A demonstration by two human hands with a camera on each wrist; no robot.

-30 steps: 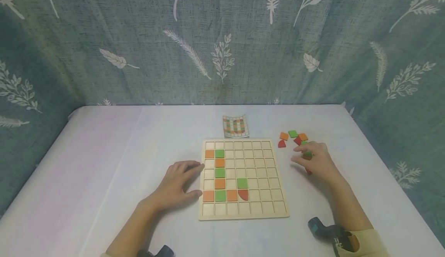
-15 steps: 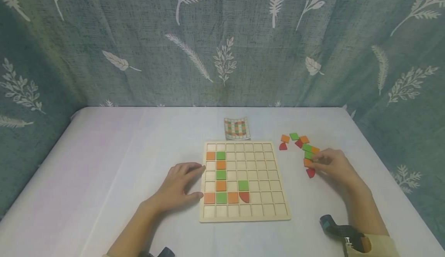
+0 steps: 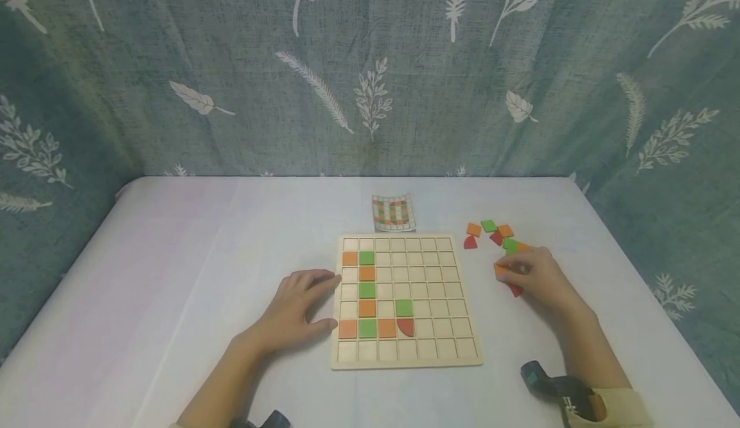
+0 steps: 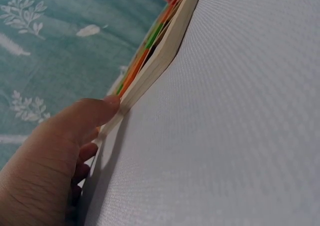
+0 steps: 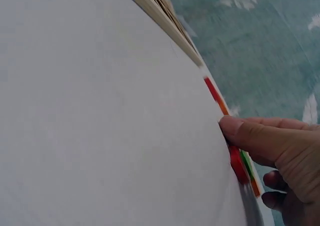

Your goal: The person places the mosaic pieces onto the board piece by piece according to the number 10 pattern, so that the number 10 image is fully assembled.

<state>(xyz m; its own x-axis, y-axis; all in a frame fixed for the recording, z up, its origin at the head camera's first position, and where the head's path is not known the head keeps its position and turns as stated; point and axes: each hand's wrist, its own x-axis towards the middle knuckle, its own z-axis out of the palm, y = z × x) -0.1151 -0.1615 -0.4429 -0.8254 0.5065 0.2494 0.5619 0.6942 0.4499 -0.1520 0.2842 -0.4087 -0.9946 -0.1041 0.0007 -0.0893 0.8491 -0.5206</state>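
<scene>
A square wooden grid board (image 3: 408, 365) lies mid-table. Orange and green square tiles fill some cells on its left side, with a red quarter-round tile (image 3: 406, 328) and a green tile (image 3: 404, 308) farther in. My left hand (image 3: 297, 306) touches the board's left edge with relaxed thumb and fingers. To the board's right, my right hand (image 3: 540, 280) pinches an orange square tile (image 3: 499, 270) between thumb and fingers. Just below that hand sits a red rounded tile (image 3: 515, 290), partly covered. In the right wrist view the thumb (image 5: 232, 126) hides the pinched tile.
Behind the board stands a small pattern card (image 3: 394, 213). Loose tiles lie beyond the right hand, among them a green one (image 3: 488, 225), an orange one (image 3: 473, 229) and a red one (image 3: 470, 242). A patterned curtain (image 3: 370, 94) closes off the table's back.
My right hand has moved down and right to the loose tiles, then shifted left with the orange tile pinched at its fingertips. The left hand stays at the board's edge.
</scene>
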